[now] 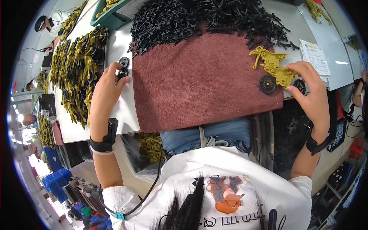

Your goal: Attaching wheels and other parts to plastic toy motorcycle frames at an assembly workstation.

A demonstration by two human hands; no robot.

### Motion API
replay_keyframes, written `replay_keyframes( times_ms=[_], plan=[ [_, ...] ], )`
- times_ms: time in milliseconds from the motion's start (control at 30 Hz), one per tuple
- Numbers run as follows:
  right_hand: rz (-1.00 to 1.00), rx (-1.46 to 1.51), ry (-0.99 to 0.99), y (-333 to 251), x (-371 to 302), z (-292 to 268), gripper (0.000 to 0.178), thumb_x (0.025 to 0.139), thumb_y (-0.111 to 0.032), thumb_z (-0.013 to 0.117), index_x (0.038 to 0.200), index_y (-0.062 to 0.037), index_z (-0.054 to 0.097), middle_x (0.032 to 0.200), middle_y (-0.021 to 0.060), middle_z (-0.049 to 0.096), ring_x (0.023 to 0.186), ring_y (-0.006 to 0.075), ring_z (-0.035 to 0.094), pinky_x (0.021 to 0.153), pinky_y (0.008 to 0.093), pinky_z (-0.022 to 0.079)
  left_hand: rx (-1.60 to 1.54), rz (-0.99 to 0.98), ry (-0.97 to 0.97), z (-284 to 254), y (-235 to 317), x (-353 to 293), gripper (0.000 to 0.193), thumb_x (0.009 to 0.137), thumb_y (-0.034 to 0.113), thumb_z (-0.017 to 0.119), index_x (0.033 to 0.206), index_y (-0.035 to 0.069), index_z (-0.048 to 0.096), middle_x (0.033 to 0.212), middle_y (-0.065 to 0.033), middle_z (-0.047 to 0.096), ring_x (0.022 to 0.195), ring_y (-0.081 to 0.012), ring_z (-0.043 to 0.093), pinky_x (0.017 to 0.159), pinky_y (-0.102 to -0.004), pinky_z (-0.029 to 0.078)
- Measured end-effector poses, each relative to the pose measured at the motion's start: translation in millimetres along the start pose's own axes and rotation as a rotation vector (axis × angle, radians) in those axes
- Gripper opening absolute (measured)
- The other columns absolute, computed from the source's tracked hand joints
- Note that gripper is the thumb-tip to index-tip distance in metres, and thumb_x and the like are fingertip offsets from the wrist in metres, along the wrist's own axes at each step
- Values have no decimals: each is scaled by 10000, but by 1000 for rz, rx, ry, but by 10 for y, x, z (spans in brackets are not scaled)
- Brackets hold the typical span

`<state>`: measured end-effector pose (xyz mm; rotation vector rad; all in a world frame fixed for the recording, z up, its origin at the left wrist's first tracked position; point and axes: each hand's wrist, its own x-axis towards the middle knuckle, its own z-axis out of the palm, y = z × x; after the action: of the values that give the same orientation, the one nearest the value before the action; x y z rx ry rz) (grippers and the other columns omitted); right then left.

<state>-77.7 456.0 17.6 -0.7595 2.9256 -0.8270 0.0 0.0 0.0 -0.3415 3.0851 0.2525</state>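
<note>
My right hand (pixel 312 90) grips a yellow plastic toy motorcycle (pixel 281 74) by its right end. Thumb and fingers close around that end. The toy has a black wheel (pixel 267 84) at its left and another at its right, beside my thumb. It is over the right edge of the reddish-brown towel (pixel 203 84). At the left, my left hand (pixel 105 90) curls its thumb and index finger around a small black toy wheel (pixel 122 72). A second black wheel (pixel 123 62) shows just beyond those fingertips; my fingers partly hide the nearer one.
Black plastic parts (pixel 165 30) lie heaped along the towel's far side. Yellow toy motorcycles with black wheels (pixel 78 73) are stacked at the left. A green bin (pixel 109 17) stands at the far left, and printed paper (pixel 315 57) lies at the right. Another person (pixel 53 23) sits at the far left.
</note>
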Motion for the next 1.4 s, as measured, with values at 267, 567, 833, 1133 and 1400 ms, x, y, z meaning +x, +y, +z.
replay_keyframes(
  times_ms=[267,567,833,1133,1400],
  plan=[
    [-257,-43,13,-625,133,475,373,700,-129,711,1053,-77,605,997,106,564,944,287,574,834,379,462,-89,-104,-122,-89,-24,80,398,828,280,689,1058,53,455,681,-102,510,636,-212,509,632,-333,429],
    [-483,-310,-83,-582,662,243,293,765,-131,666,1041,-81,581,971,84,575,967,277,571,833,391,463,-364,309,9,-278,527,360,246,855,141,651,1063,22,596,908,-78,646,760,-151,593,700,-282,476],
    [-470,-493,-16,-456,1609,688,112,725,-108,686,829,-97,645,793,82,658,807,276,659,666,406,512,-90,540,188,248,1180,822,203,847,200,638,999,79,576,873,-90,614,803,-283,613,693,-368,478],
    [-552,-333,16,-475,1627,503,130,793,-118,660,879,-39,603,813,88,665,731,258,653,643,374,511,-230,560,173,198,1009,883,152,844,151,628,923,33,572,795,-120,637,740,-304,610,662,-374,464],
    [-159,598,-67,-666,997,168,95,797,-42,645,889,-21,659,779,57,656,679,149,648,618,261,532,-603,320,159,-131,946,351,109,835,96,645,892,11,607,664,-75,602,584,-141,549,570,-268,431]
  ],
)
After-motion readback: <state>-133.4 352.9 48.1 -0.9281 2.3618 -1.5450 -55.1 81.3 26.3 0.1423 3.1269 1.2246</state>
